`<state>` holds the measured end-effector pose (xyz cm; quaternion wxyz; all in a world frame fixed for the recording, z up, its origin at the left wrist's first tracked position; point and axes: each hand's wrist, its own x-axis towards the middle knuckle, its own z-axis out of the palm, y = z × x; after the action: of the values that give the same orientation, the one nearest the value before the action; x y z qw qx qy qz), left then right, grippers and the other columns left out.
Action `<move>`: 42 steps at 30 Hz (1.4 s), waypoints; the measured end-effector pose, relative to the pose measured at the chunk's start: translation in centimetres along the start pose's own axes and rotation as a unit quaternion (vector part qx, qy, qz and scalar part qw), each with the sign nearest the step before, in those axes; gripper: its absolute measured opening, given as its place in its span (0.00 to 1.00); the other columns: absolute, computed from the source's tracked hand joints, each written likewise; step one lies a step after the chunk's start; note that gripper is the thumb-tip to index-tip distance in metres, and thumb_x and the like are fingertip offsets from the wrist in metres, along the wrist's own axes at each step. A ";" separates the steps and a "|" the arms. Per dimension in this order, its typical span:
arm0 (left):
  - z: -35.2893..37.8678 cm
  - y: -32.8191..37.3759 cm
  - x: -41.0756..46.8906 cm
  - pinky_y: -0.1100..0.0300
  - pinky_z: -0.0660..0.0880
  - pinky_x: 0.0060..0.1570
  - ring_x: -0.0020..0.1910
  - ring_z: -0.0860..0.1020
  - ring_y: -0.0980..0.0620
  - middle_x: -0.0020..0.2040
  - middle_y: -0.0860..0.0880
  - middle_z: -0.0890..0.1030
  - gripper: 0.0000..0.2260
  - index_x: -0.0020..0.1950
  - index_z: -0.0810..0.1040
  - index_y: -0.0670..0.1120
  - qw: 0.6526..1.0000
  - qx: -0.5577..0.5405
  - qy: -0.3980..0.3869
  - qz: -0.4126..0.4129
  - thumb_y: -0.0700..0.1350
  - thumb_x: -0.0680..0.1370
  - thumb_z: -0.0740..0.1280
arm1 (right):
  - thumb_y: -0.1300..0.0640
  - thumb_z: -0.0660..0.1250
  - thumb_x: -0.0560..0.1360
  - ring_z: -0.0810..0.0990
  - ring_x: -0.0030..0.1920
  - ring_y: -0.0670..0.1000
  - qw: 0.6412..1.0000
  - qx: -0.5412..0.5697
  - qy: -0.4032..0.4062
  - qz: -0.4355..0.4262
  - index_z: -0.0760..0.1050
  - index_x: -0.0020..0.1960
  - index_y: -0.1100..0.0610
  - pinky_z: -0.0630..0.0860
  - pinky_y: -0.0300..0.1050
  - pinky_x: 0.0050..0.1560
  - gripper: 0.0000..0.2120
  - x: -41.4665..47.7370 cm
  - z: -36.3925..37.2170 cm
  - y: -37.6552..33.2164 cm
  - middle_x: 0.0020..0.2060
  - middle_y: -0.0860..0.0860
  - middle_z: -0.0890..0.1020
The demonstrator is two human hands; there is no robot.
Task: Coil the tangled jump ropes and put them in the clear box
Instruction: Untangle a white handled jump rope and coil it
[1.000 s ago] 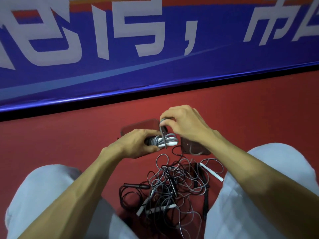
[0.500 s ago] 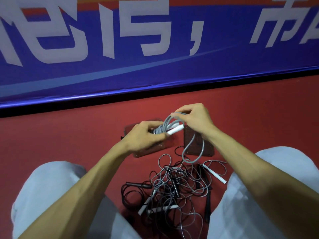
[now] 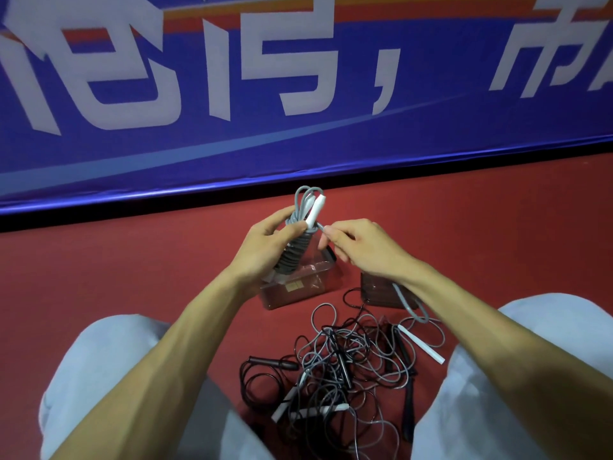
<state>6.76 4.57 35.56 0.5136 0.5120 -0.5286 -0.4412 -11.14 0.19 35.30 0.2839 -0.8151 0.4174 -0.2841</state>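
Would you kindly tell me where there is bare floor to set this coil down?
Bare floor lies left of the clear box, below the banner, and again right of the lid. Between the knees, the tangled ropes crowd it.

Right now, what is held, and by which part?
Left hand grips the coiled grey jump rope round its wrapped middle; right hand pinches its trailing cord.

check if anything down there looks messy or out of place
Yes: the jump ropes on the red floor lie in one knotted heap, black and grey cords crossing with handles sticking out. A loose grey cord also trails over what looks like the lid, right of the clear box.
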 end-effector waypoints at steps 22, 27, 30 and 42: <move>-0.1 -3.2 1.1 0.55 0.71 0.42 0.46 0.78 0.48 0.44 0.55 0.80 0.16 0.60 0.77 0.59 0.837 0.525 -0.146 0.060 0.56 0.73 0.72 | 0.53 0.60 0.80 0.78 0.45 0.52 0.944 -0.269 -0.089 -0.168 0.75 0.46 0.52 0.68 0.45 0.38 0.08 -1.9 -0.8 -0.7 0.40 0.45 0.78; 1.1 -3.1 0.1 0.66 0.71 0.35 0.30 0.74 0.64 0.31 0.62 0.78 0.12 0.54 0.81 0.54 0.870 0.415 -0.254 0.075 0.49 0.72 0.75 | 0.52 0.65 0.78 0.79 0.46 0.52 0.957 -0.239 0.014 -0.167 0.81 0.49 0.51 0.66 0.42 0.40 0.07 -1.5 -0.6 0.4 0.44 0.46 0.80; 1.1 -2.6 -0.3 0.73 0.67 0.33 0.29 0.73 0.67 0.32 0.67 0.77 0.15 0.57 0.81 0.52 0.891 0.369 -0.254 0.077 0.49 0.72 0.76 | 0.52 0.68 0.76 0.79 0.43 0.51 0.972 -0.188 0.073 -0.117 0.83 0.46 0.52 0.70 0.42 0.40 0.06 -1.0 -0.1 1.1 0.40 0.47 0.81; 1.5 -1.9 -0.4 0.57 0.70 0.42 0.38 0.75 0.55 0.40 0.51 0.80 0.04 0.47 0.83 0.54 0.972 0.171 -0.157 0.039 0.46 0.74 0.73 | 0.56 0.67 0.76 0.74 0.30 0.51 0.989 -0.110 0.095 -0.002 0.81 0.40 0.52 0.69 0.46 0.33 0.07 -0.5 -1.1 1.8 0.28 0.49 0.78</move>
<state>5.37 4.75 33.51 0.3460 0.4958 -0.6897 -0.3984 -13.09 -0.49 34.71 0.1512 -0.8117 0.4692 -0.3134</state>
